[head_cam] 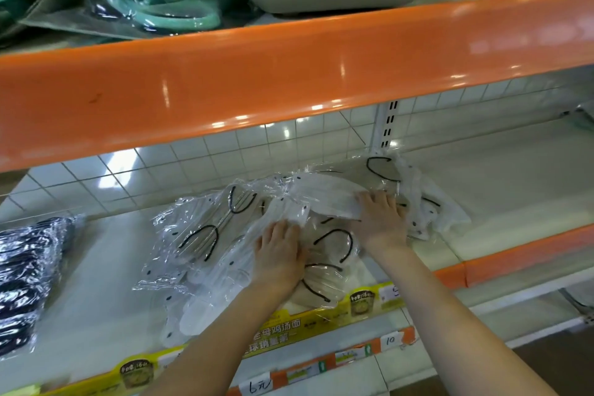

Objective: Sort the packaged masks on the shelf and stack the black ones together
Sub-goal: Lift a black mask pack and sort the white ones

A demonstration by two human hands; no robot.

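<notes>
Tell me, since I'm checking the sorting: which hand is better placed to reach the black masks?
Probably left. The left hand rests on the white masks, on the side nearer the black masks at the shelf's far left; the right hand lies farther right.

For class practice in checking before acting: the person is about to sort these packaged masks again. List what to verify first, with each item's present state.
1. Both hands on the pile: ok. Left hand and right hand lie on the white masks.
2. Black masks already apart, at the left of the shelf: ok.
3. Any black pack buried in the white pile: cannot tell.
4. Bare shelf between the two groups: ok.
5. Packs clear of the front edge: not ok, some overhang the yellow strip.
</notes>
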